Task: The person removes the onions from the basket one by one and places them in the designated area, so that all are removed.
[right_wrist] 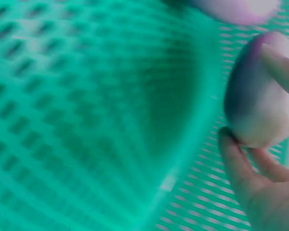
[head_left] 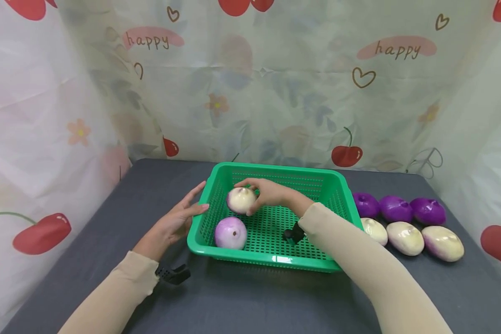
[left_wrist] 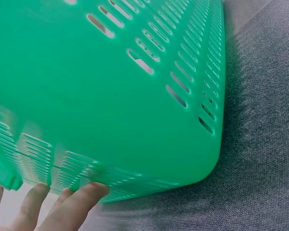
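Note:
Inside the green basket [head_left: 275, 262], toward its back left, my right hand [head_left: 269, 192] holds a white turnip [head_left: 240, 200] with a purple blush, thumb and fingers about its sides. The right wrist view shows this turnip [right_wrist: 260, 91] between thumb and fingertips. A pale purple turnip [head_left: 230, 233] sits in the basket's front left corner. At the left end, my left hand [head_left: 173, 225] has its fingers extended against the basket's outer side, the thumb near the rim. In the left wrist view the fingers [left_wrist: 70, 209] lie by the slotted wall.
Right of the basket, a row of deep purple onion-like vegetables [head_left: 395, 208] lies behind a row of white turnips [head_left: 405, 238]. All stand on a dark grey table [head_left: 242, 301]. A printed curtain [head_left: 275, 106] hangs behind and at both sides.

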{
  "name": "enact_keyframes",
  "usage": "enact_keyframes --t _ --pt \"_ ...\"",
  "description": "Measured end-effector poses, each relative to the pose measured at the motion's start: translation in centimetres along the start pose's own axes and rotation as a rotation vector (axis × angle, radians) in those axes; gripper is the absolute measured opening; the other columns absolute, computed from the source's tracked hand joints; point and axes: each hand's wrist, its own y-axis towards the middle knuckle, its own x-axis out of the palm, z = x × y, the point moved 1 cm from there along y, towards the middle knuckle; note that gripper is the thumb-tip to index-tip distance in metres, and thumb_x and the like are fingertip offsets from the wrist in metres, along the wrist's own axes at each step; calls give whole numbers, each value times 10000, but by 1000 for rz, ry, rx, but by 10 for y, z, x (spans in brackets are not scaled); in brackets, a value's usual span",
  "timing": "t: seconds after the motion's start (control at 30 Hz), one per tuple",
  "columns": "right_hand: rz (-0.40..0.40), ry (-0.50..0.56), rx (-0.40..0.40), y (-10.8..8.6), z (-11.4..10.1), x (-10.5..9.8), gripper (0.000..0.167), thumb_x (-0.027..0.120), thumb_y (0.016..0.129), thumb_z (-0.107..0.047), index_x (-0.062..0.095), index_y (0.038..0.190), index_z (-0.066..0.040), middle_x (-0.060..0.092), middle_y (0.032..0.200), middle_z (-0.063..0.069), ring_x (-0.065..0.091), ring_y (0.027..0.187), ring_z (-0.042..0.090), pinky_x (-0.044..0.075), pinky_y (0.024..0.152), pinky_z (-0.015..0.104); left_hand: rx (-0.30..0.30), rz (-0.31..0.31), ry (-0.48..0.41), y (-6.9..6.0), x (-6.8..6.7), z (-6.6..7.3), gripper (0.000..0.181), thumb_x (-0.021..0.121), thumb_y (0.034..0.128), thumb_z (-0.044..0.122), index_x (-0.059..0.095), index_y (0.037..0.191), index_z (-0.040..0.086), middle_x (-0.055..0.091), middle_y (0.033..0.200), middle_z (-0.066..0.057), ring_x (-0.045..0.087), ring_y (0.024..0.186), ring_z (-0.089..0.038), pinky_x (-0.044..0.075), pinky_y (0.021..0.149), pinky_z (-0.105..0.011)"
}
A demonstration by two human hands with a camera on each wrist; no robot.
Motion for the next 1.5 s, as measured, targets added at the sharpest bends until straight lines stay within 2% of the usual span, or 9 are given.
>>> enact_keyframes --t 0.2,0.3,0.53,0.73,0.9,1.07,1.2,1.37,1.5 --pt "85 78 14 -26 -24 -34 773 834 734 -102 482 1405 -259 484 1330 108 589 1084 302 459 925 401 4 -6 -5 -1 0 0 756 561 987 162 106 1547 387 240 1543 -177 602 1123 -239 534 857 -443" --pt "118 104 -3 -47 -37 -56 766 824 760 -118 464 1421 -261 428 1400 87 608 1091 317 462 934 420 4 -4 -8 -1 -1 0 753 555 989 156 106 1547 390 244 1538 -182 618 1083 -205 541 842 -425" --pt "237 94 -33 -107 -50 -101 768 798 800 -131 421 1448 -295 355 1463 45 591 1155 290 472 901 387 7 3 3 -1 -4 -1 748 549 993 162 103 1545 398 250 1537 -181 622 1076 -193 543 838 -419" --pt "362 38 27 -164 -46 -120 767 785 819 -167 394 1453 -350 360 1444 -14 607 1110 146 492 861 287 10 9 18 -2 -5 0 745 549 994 172 102 1544 401 242 1542 -174 609 1097 -198 533 855 -432" --pt "437 4 105 -203 -27 -122 781 786 819 -196 373 1456 -382 342 1480 -68 559 1118 -9 497 832 245 8 18 23 -3 -4 1 754 563 988 172 108 1544 401 247 1541 -176 607 1099 -205 529 857 -442" --pt "509 -9 136 -236 7 -115 800 767 836 -156 340 1482 -360 303 1496 -30 525 1071 -123 509 781 202 9 17 12 -4 -2 3 755 568 984 165 118 1544 398 246 1545 -168 599 1110 -203 524 866 -435" --pt "558 14 161 -256 38 -102 802 751 853 -161 314 1501 -340 296 1491 16 528 1024 -166 516 754 179 5 15 7 -4 -1 2 752 565 985 162 121 1544 397 242 1547 -159 590 1116 -200 519 870 -435" --pt "625 -32 189 -278 72 -84 840 759 848 -194 279 1521 -343 265 1531 54 483 992 -205 504 731 140 5 15 13 -2 0 1 754 567 984 165 118 1545 393 233 1553 -152 575 1139 -218 517 874 -436" --pt "667 -64 175 -292 97 -70 857 775 829 -159 294 1523 -310 273 1522 87 445 983 -222 501 700 130 5 15 1 -1 1 0 759 575 980 169 121 1544 396 227 1558 -146 572 1150 -231 517 874 -435"
